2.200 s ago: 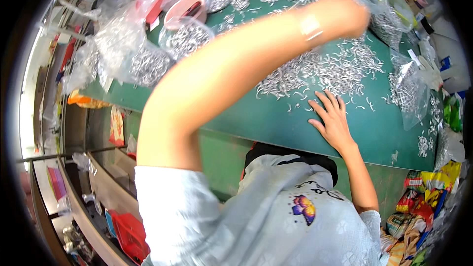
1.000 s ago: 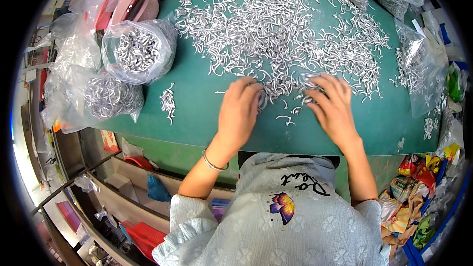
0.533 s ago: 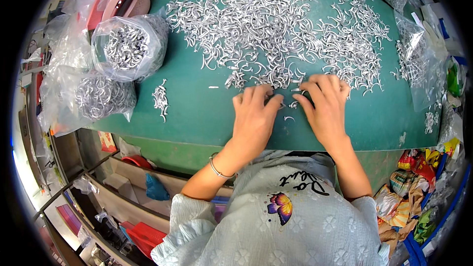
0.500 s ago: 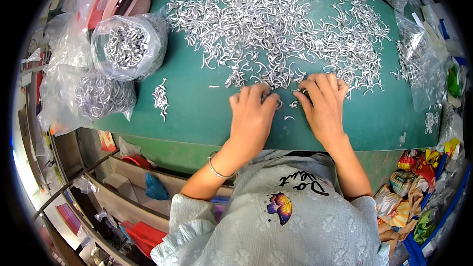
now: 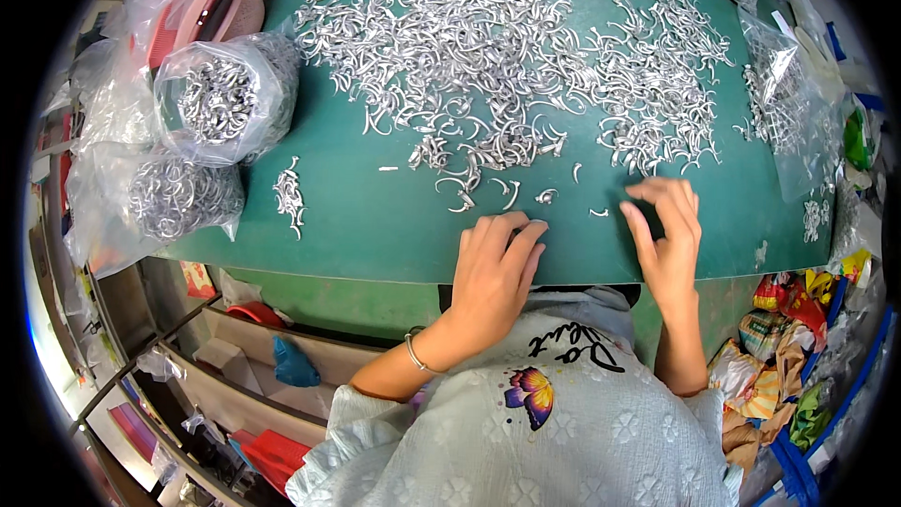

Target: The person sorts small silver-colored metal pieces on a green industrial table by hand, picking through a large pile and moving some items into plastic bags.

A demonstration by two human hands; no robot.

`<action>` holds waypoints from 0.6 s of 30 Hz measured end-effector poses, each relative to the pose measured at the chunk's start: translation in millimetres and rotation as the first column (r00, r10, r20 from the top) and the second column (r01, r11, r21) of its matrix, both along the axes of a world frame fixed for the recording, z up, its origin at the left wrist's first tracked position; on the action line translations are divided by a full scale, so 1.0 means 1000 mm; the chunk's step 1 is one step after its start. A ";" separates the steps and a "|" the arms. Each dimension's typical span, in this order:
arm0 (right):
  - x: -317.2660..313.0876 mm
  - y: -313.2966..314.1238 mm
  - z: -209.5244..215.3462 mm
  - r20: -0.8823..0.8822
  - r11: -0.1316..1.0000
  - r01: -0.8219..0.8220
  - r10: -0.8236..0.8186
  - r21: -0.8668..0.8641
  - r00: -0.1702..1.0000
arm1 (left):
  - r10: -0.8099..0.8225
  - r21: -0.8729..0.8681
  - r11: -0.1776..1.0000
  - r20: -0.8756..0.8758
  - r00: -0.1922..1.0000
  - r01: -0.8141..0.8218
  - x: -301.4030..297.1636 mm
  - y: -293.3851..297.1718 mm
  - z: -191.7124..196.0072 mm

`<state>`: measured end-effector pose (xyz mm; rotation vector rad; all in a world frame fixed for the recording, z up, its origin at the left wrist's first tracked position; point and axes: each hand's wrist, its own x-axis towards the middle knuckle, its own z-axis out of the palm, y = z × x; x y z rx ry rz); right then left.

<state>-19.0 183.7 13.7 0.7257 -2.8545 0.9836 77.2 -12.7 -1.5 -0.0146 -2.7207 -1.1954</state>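
A broad pile of small curved silver-coloured metal pieces covers much of the green table. Close to the table's front edge, my left hand rests with its fingers bent together and the tips turned down; anything in them is hidden. My right hand hovers to the right, thumb and fingers apart, with nothing visible between them. Between the two hands lie a single curved piece and a small clump. A few more pieces lie just beyond my left hand.
At the left stand clear plastic bags of metal pieces and a pink basket. A small separate heap lies nearby. Another clear bag lies at the right edge. Below are shelves and, on the right, crumpled packaging.
Both hands have drawn back from the pile's near edge toward me, and the right hand has moved right and opened. Several pieces now show loose where the hands were.
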 end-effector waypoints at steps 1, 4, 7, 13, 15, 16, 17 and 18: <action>-0.002 -0.007 0.000 -0.001 1.000 -0.008 0.008 -0.009 1.000 | -0.007 0.007 1.000 -0.008 1.000 0.007 0.001 0.003 0.000; -0.002 -0.019 -0.003 0.015 0.998 -0.024 0.025 -0.049 1.000 | 0.021 -0.068 0.997 0.002 1.000 -0.021 -0.005 0.008 -0.003; 0.000 0.005 -0.008 -0.052 0.998 0.058 -0.058 0.014 0.997 | 0.063 -0.117 0.991 -0.041 0.997 -0.067 -0.001 -0.002 -0.014; 0.006 -0.009 -0.003 -0.052 0.985 -0.136 0.142 0.110 0.989 | 0.173 -0.168 0.968 -0.095 0.980 -0.187 -0.008 -0.012 -0.015; 0.006 -0.007 -0.010 -0.066 0.989 -0.114 0.121 0.099 0.990 | 0.231 -0.187 0.950 -0.123 0.965 -0.251 -0.008 -0.016 -0.013; 0.008 -0.004 -0.011 -0.039 0.993 -0.105 0.107 0.051 0.993 | 0.195 -0.129 0.969 -0.114 0.974 -0.210 -0.004 -0.017 -0.011; 0.011 -0.005 -0.011 -0.037 0.986 -0.166 0.167 0.019 0.985 | 0.146 -0.083 0.984 -0.107 0.984 -0.155 -0.003 -0.012 -0.010; 0.014 -0.007 -0.011 -0.036 0.974 -0.226 0.225 -0.012 0.974 | 0.095 -0.036 0.994 -0.103 0.990 -0.099 -0.003 -0.003 -0.009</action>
